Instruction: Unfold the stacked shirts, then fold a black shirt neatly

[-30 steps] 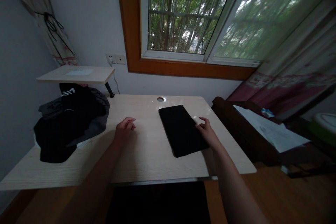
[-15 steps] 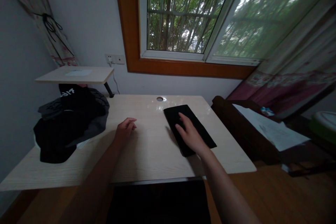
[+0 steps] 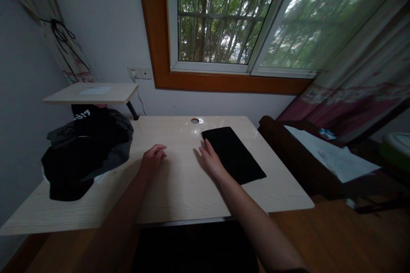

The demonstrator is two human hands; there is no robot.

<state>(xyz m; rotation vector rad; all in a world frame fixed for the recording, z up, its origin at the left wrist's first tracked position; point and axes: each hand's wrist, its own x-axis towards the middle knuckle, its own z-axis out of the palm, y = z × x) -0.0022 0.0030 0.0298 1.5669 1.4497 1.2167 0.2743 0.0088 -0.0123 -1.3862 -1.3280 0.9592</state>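
A flat, rectangular piece of black folded cloth lies on the right half of the pale wooden desk. Along its left edge is my right hand, open, fingers stretched forward and thumb side toward the middle of the desk. Whether the fingers touch the cloth I cannot tell, and the forearm covers its near left corner. My left hand rests near the desk's middle, loosely curled with its fingers a little apart and nothing visible in it. Left of that hand sits a heap of black and grey clothes.
A small raised shelf stands over the back of the clothes heap. Behind the desk is a window with a wooden frame. At the right stands dark brown furniture with a white sheet on it. The desk has a round cable hole.
My right hand has moved left, from above the black cloth to its left edge. The cloth now looks flatter along that side. My left hand has stayed put.
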